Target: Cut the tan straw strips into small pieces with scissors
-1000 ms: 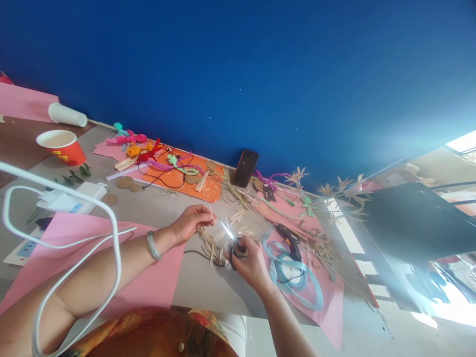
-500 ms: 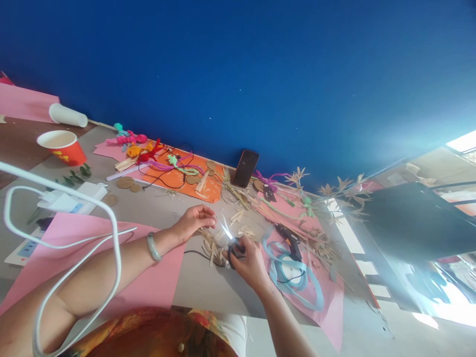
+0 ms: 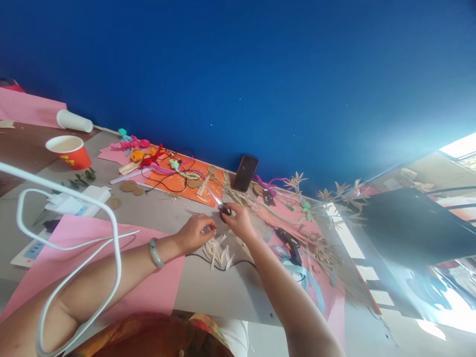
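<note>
My right hand (image 3: 239,221) grips a pair of scissors (image 3: 224,211) by the black handles. The bright blades point up and left, over the edge of the orange sheet (image 3: 203,196). Just left of it, my left hand (image 3: 196,232) hovers over the grey table with curled fingers, thumb and fingertips drawn together. Whatever is in that pinch is too small to make out. Below the two hands lies a little heap of pale dried husk strips (image 3: 219,252), with a black cord (image 3: 238,263) beside it.
A white cable (image 3: 111,218) loops across the near left, above pink paper (image 3: 148,282). An upright paper cup (image 3: 70,152), a power strip (image 3: 80,203) and a propped phone (image 3: 245,172) stand around. Rightward lie a glue gun (image 3: 290,244) and blue ribbon (image 3: 314,285).
My right hand has moved up and forward with the scissors, away from the husk strips. My left hand has shifted slightly down, its fingers more curled.
</note>
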Demonstrator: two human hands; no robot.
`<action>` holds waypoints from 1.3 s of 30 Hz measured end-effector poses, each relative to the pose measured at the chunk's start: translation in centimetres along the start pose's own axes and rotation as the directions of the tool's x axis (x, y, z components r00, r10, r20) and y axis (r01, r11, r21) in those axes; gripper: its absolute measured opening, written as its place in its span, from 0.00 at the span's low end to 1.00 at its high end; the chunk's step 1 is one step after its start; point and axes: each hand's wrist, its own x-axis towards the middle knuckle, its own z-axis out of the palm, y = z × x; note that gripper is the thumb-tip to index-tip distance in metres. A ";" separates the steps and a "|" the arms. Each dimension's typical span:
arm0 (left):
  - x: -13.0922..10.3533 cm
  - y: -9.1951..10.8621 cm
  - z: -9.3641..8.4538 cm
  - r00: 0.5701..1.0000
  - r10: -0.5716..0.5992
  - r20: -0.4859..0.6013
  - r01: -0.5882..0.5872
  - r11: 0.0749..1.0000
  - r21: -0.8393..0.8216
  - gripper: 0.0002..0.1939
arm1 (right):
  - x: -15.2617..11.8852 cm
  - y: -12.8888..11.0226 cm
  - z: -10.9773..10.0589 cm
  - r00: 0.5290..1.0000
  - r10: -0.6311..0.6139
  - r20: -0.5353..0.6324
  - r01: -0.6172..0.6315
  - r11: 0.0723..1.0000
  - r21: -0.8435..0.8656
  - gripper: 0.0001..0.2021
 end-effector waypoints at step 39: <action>0.8 -0.2 0.1 0.916 -0.402 0.013 0.284 0.624 -0.728 0.12 | -2.7 -2.8 0.3 0.937 0.306 0.168 -0.344 0.734 0.585 0.15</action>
